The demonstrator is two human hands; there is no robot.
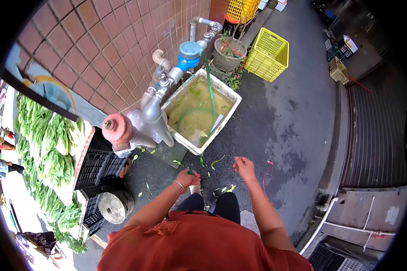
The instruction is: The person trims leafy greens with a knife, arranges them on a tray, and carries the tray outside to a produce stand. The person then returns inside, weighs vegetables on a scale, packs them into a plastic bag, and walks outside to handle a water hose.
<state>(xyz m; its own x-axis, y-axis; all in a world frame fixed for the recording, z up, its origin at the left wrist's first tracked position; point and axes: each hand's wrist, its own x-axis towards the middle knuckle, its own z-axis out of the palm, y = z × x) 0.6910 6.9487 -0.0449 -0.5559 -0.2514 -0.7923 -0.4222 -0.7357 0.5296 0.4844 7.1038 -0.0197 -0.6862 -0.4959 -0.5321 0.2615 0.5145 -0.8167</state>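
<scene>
My left hand (188,178), with a thin bracelet at the wrist, is closed around a small dark green thing (190,171) whose kind I cannot make out. My right hand (244,167) is curled shut to the right of it; whatever its fingers may hold is hidden. Both are in front of my body, above the wet ground. Beyond them stands a white foam box (233,100) of cloudy water, with a green hose (210,86) hanging into it and leaf bits afloat. Torn green leaves (216,162) are scattered on the ground near my hands.
Metal pipes with a blue water meter (188,56) and a red hydrant-like fitting (117,130) line the tiled wall. Leafy vegetables (49,144) are piled on crates at left, beside a round concrete block (113,207). A yellow crate (267,55) and potted plant (226,56) stand ahead.
</scene>
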